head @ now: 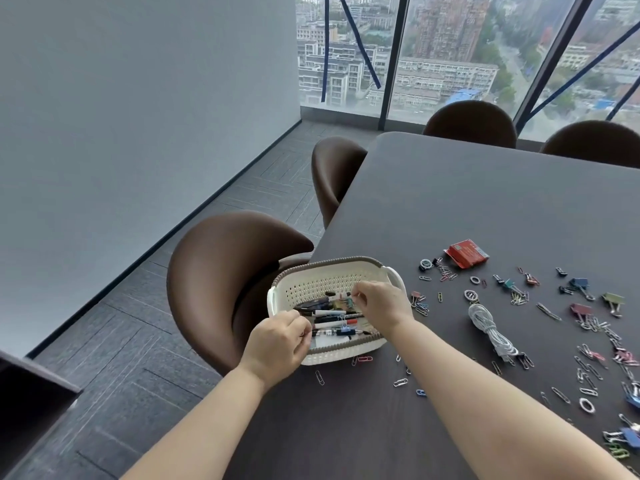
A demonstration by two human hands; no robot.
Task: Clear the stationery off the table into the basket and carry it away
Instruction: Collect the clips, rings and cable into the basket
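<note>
Curled fingers on both hands hang over the cream perforated plastic basket with a grey-brown braided rim (332,262). My left hand (277,344) sits above the near-left corner of the rim, fingers folded toward the thumb. My right hand (381,303) is over the basket's right half, thumb and forefinger drawn close together. Whether either hand has something small between the fingertips I cannot tell.

Inside the basket lie black and white pens and markers (332,315) in a row, with a small blue binder clip (344,330) on top of them.

On writing, the flat red packet (467,253) beyond the scatter carries pale print, too small for me to read.

The basket stands at the left edge of the dark matt table (485,202). I cannot tell whether its left end reaches just past that edge, above the seat of the brown curved-back chair (221,271). Loose wire paper clips (588,362) and coloured binder clips (580,284) are strewn across the near right of the table, and a few lie just beside the basket's near wall. A bundled white cable (488,327) lies among them, apart from the basket. Left of the chairs, a strip of grey floor (173,341) runs along the wall to the window.
</note>
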